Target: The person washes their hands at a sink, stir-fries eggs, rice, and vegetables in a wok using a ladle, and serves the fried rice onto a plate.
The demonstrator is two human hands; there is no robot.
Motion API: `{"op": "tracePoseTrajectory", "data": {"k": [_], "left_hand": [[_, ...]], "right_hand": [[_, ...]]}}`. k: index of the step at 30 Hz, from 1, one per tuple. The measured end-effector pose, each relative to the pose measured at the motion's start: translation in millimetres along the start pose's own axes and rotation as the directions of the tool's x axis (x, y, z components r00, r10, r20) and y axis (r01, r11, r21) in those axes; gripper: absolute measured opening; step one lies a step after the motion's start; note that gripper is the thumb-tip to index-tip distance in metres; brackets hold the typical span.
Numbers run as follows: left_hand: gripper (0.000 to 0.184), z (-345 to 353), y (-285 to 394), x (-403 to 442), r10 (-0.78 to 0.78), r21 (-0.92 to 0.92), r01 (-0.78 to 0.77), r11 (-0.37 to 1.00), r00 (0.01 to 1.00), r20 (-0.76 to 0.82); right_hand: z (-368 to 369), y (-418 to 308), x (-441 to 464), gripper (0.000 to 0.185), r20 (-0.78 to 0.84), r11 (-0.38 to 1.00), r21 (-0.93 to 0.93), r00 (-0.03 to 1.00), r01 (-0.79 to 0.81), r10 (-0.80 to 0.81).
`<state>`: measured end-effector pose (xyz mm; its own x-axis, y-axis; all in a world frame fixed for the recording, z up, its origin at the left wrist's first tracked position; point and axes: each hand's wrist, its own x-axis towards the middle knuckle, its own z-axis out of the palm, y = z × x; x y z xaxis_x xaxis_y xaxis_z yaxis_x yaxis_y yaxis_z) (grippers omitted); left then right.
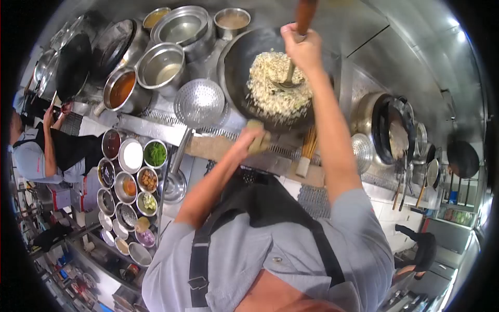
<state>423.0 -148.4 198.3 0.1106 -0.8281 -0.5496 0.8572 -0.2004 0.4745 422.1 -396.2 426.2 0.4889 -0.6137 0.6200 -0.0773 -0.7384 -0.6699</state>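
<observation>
A large dark wok (235, 62) sits on the range in front of me. In it lies a pale yellow heap of what looks like fried rice (273, 106), with small green bits. My right hand (305, 52) is closed round the shaft of a ladle (304, 18) with a wooden handle end. Its metal head rests in the rice, partly covered by grains. At the wok's near rim, my left hand (248, 141) grips a folded tan cloth (257, 138). The cloth hides whatever part of the wok is under it.
Left of the wok lies a perforated strainer (199, 102), near metal pots of liquid (161, 66). Ingredient bowls (131, 156) stand at my left. A bamboo brush (307, 151) is on the near ledge. Another wok station (371, 122) is to the right. A co-worker (36, 151) stands far left.
</observation>
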Motion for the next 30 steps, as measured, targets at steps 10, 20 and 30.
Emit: {"op": "tracePoseTrajectory", "data": {"k": [10, 20, 30], "left_hand": [[0.024, 40, 49, 11, -0.078, 0.001, 0.078, 0.997, 0.997, -0.009], [0.033, -4, 2, -46, -0.095, 0.0, 0.095, 0.996, 0.995, -0.035], [0.033, 16, 3, -58, 0.263, 0.181, -0.258, 0.949, 0.965, -0.004]], "right_hand": [[-4, -21, -11, 0.019, -0.309, 0.943, -0.074, 0.892, 0.324, -0.331], [-100, -94, 47, 0.033, -0.315, 0.956, 0.134, 0.904, -0.259, 0.289], [-72, -57, 64, 0.026, -0.062, 0.88, 0.381, 0.941, -0.285, 0.331]]}}
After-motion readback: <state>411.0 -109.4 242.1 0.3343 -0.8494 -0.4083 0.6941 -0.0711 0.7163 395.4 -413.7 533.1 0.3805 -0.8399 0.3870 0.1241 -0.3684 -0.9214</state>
